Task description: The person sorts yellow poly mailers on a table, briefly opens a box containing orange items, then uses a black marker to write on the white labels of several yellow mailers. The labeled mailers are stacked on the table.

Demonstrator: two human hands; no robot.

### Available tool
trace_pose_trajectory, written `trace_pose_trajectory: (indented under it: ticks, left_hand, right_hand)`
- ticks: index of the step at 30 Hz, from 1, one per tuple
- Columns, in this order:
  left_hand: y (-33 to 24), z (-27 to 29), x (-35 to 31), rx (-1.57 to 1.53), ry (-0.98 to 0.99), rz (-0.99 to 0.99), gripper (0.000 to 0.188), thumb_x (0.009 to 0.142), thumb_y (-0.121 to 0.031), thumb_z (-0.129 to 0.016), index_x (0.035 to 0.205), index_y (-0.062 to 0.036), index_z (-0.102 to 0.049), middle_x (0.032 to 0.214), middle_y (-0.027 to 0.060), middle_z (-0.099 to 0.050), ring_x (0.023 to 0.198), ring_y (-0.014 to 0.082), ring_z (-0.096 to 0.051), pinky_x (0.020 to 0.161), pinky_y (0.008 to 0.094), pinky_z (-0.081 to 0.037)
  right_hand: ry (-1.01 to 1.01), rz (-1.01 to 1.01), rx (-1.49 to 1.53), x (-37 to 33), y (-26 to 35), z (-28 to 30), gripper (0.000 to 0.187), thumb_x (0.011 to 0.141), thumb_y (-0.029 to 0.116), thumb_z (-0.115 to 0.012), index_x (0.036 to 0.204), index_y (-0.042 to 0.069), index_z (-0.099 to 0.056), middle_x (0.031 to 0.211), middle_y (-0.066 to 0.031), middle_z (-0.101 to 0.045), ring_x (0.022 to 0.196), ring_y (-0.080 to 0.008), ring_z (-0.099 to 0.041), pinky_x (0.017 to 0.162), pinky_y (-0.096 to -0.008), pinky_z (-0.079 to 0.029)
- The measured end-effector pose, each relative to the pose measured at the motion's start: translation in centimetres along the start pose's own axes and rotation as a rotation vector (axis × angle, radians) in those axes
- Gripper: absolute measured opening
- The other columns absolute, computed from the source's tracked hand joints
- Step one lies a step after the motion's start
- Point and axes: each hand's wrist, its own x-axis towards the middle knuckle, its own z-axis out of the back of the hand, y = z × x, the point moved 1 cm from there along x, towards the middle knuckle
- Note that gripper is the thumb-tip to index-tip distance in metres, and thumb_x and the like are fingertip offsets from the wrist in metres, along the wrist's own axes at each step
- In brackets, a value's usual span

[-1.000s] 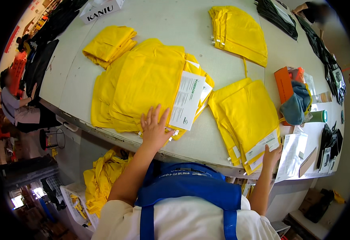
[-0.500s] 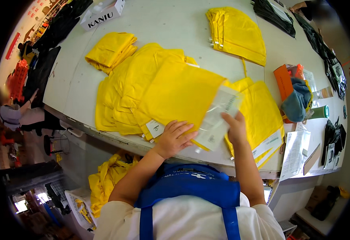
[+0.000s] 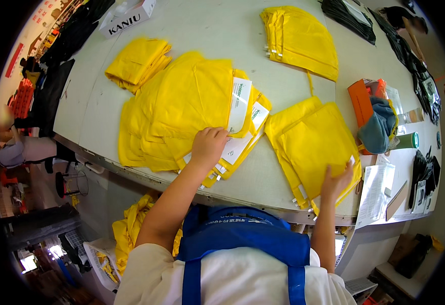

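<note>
On the table lies a large overlapping pile of folded yellow pieces of thin material (image 3: pixel 182 101), several with white printed cards (image 3: pixel 239 104) along their right edges. My left hand (image 3: pixel 210 147) is at the pile's front right, its fingers curled over the edge of a top piece beside the card. My right hand (image 3: pixel 337 182) is over the near right part of a smaller stack of flat yellow packets (image 3: pixel 316 145), fingers apart and holding nothing. The topmost packet lies slightly askew over the ones beneath.
A folded yellow bundle (image 3: pixel 138 63) and a fanned yellow stack (image 3: pixel 301 43) lie farther back. At right are an orange box (image 3: pixel 359 104), a blue-grey cloth (image 3: pixel 376 127), a green cup (image 3: pixel 409 141) and papers (image 3: pixel 375 195). Another person (image 3: pixel 24 145) is at far left.
The yellow packet with the clear sleeve has gone from the left pile onto the right stack, and my right hand has let go of it. My left hand has shifted up to the pile's edge.
</note>
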Motion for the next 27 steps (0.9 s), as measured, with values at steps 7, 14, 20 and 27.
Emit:
trace_pose_trajectory:
  ticks: [7,14,20,27]
  left_hand:
    - [-4.5,1.3,-2.1,-0.269,-0.122,-0.387,0.025,0.079,-0.017,-0.064,0.103,-0.0126,-0.063,0.106,0.0057,-0.062,0.096,0.0260,-0.057,0.083,0.0380,-0.044]
    - [-3.1,0.7,-5.5,-0.154,-0.080,-0.039,0.054,0.080,-0.029,-0.066,0.129,-0.0173,-0.048,0.128,0.0117,-0.048,0.118,0.0319,-0.044,0.098,0.0465,-0.033]
    - [0.2,2.2,-5.8,0.199,0.152,0.282,0.065,0.074,-0.030,-0.070,0.130,-0.0103,-0.044,0.133,0.0179,-0.046,0.123,0.0416,-0.040,0.102,0.0514,-0.029]
    - [1.5,2.9,-5.1,0.018,0.039,0.275,0.014,0.084,-0.018,-0.058,0.092,-0.0071,-0.055,0.081,0.0164,-0.064,0.076,0.0373,-0.062,0.064,0.0444,-0.049]
  right_hand:
    - [1.002,-0.956,1.477,-0.6,14.3,-4.2,0.050,0.088,0.028,-0.062,0.124,-0.002,-0.046,0.099,-0.0135,-0.062,0.087,-0.0242,-0.061,0.076,-0.0339,-0.049]
    - [0.408,-0.584,1.291,1.4,2.3,-1.9,0.021,0.087,0.008,-0.060,0.106,-0.001,-0.056,0.100,-0.0078,-0.062,0.091,-0.0162,-0.058,0.079,-0.0292,-0.048]
    - [-0.198,-0.007,-0.434,-1.6,-6.3,1.8,0.041,0.084,0.008,-0.064,0.121,-0.001,-0.049,0.111,-0.0144,-0.057,0.096,-0.0245,-0.057,0.087,-0.0331,-0.045]
    - [0.826,-0.042,0.828,-5.5,10.0,-5.7,0.030,0.090,0.012,-0.058,0.118,0.001,-0.053,0.110,-0.0086,-0.059,0.098,-0.0161,-0.058,0.084,-0.0283,-0.046]
